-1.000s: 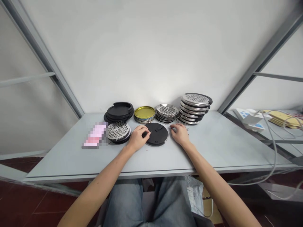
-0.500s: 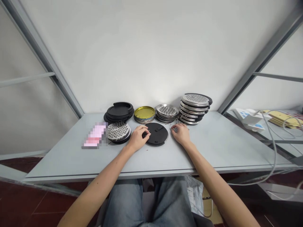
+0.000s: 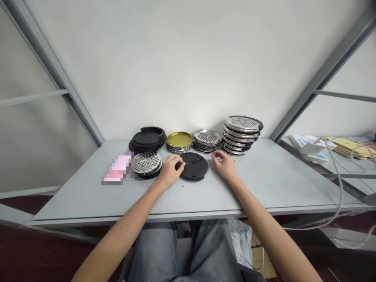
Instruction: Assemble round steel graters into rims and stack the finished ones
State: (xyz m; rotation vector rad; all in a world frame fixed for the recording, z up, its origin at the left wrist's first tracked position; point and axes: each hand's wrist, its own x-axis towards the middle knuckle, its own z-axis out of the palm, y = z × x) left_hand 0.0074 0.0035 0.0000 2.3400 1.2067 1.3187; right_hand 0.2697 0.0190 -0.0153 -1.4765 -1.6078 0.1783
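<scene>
Disc, black and round, lay flat on the table (image 3: pixel 273 184) between the two hands, with a narrow slot in its face; here it is the black disc (image 3: pixel 195 169). The left hand (image 3: pixel 171 168) rested at its left edge, thumb and forefinger curved into a ring with their tips nearly together over the disc. A tiny shiny bit showed by those tips, too small to tell whether the fingers pinched it. The right hand (image 3: pixel 224 164) was just beyond the disc's right edge, thumb and forefinger drawn narrowly together; whether they gripped anything could not be told.

Left of the left hand sat a low stack topped by a perforated metal plate (image 3: pixel 147 163), and farther left lay a pink item blurred into blocks (image 3: pixel 119 168). Behind, from left to right, stood a stack of black trays (image 3: pixel 148 138), a stack topped by a yellow lid (image 3: pixel 179 138), a pile of silver grater plates (image 3: pixel 207 137) and a taller stack of silver and black discs (image 3: pixel 243 135). A pale wall (image 3: pixel 182 70) rose behind them. Well apart at the right, a white cable (image 3: pixel 341 188) hung down.
</scene>
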